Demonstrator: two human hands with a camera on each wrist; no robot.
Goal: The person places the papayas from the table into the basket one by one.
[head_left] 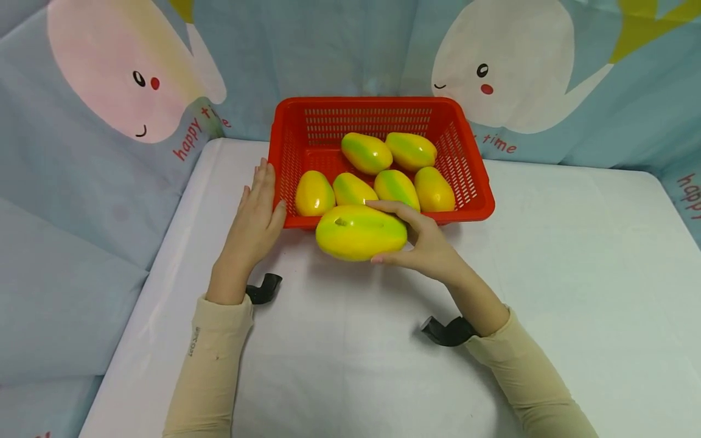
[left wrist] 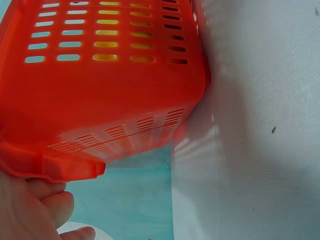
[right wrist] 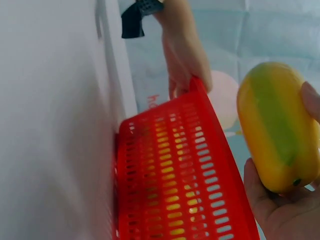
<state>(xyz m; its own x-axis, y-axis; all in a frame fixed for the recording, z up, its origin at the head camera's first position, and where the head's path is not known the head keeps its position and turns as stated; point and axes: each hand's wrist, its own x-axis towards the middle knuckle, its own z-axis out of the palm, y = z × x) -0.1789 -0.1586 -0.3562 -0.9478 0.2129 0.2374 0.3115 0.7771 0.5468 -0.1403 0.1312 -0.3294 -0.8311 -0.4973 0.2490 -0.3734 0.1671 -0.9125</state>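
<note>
My right hand [head_left: 429, 246] grips a yellow papaya [head_left: 358, 234] with a green streak, thumb on the near side and fingers on the far side. It is held above the front rim of a red plastic basket [head_left: 476, 210]. In the right wrist view the papaya [right wrist: 275, 125] is up beside the basket wall [right wrist: 165, 170]. Along the basket's left rim lies my left hand [head_left: 254, 213], fingers extended and touching the edge. The left wrist view has those fingers [left wrist: 57, 205] against the underside of the rim. Several papayas [head_left: 366, 153] lie inside the basket.
The basket stands on a white-covered table [head_left: 575, 274], close to a blue cloth backdrop [head_left: 350, 48] with printed whales. A black strap piece [head_left: 265, 289] sticks out from the left wrist, another [head_left: 449, 331] from the right.
</note>
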